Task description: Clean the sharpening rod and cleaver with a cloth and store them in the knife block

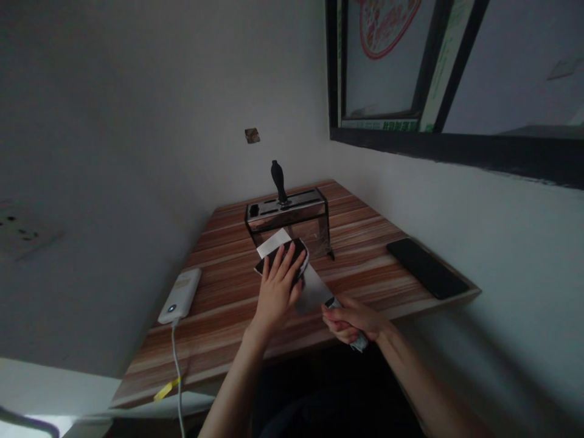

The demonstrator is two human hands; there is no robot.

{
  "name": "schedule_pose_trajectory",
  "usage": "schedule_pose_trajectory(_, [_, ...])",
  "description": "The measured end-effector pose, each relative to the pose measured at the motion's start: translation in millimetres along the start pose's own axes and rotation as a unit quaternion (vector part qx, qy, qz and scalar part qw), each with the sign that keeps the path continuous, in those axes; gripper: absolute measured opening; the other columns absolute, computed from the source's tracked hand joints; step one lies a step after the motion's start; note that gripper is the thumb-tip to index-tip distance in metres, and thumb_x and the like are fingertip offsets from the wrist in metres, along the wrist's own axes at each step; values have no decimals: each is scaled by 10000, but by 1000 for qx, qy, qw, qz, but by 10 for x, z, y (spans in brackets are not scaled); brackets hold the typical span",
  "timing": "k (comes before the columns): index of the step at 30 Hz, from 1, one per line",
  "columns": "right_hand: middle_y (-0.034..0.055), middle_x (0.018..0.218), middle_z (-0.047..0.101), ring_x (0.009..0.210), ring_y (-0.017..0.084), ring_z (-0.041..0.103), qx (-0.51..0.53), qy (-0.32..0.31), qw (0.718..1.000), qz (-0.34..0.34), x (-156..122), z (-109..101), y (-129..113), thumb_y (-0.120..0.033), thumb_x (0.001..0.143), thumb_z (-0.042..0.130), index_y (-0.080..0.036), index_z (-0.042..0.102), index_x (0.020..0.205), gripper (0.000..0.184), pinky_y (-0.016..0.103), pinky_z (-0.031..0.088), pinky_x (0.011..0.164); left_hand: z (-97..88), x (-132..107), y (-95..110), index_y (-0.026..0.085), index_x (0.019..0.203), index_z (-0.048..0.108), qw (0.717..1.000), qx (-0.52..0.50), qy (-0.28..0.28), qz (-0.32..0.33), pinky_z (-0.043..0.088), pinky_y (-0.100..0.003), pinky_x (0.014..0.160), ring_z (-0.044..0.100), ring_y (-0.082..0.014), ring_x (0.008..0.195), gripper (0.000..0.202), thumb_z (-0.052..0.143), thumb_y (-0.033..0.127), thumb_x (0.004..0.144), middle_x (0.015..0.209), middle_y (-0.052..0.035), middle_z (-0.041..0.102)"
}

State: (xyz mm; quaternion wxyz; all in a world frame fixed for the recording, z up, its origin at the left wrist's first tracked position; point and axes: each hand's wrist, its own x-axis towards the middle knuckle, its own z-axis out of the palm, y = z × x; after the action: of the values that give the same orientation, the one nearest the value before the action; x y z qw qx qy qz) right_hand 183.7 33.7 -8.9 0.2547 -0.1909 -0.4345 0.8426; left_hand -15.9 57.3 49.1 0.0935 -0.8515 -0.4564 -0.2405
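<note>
My right hand (pixel 349 320) is closed round the wrapped, greyish handle (pixel 359 342) of a cleaver. The cleaver's broad pale blade (pixel 314 289) points away to the upper left, over the tabletop. A black cloth (pixel 298 248) with a pale edge lies across the blade. My left hand (pixel 279 281) presses that cloth to the blade with its fingers stretched over it and the thumb apart. The blade's far end shows beyond the cloth. Just behind stands a knife holder (pixel 310 204) with clear sides and slots in its top. A black knife handle (pixel 277 179) sticks up from it.
The wood-grain table (pixel 214 286) fills the corner between two walls. A white power bank (pixel 180 295) with a cable (pixel 176 359) lies at the left edge, near a yellow strip (pixel 166 388). At right lies a black phone (pixel 426 266). A dark-framed window (pixel 387 131) is above.
</note>
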Motion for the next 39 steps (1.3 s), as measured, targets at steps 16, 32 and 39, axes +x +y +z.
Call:
schedule_pose_trajectory(16, [-131,453,347,300,-11,200,11,-1,1000,4,4,-27,18,-391,780,666,-180,410,657,354,131,194,301,-46,343,-208,246,1438,307,995,4,79,-59,98,-540,1140,130,-233,1434,541,371,172,907,1542,-63,240])
schedule_pose_trajectory(32, [-131,420,342,298,-13,202,41,23,999,14,31,-51,25,-417,730,700,-175,413,628,389,125,213,302,187,-234,375,265,1437,298,998,-61,-29,1,125,-538,1141,133,-223,1434,587,422,139,877,1527,-28,277])
schedule_pose_trajectory(39, [-137,379,356,282,2,236,30,101,994,12,58,-75,90,-412,652,742,-194,414,653,394,132,221,300,155,-407,527,243,1434,302,986,-138,-86,46,93,-505,1160,152,-199,1431,597,407,121,859,1511,-17,315])
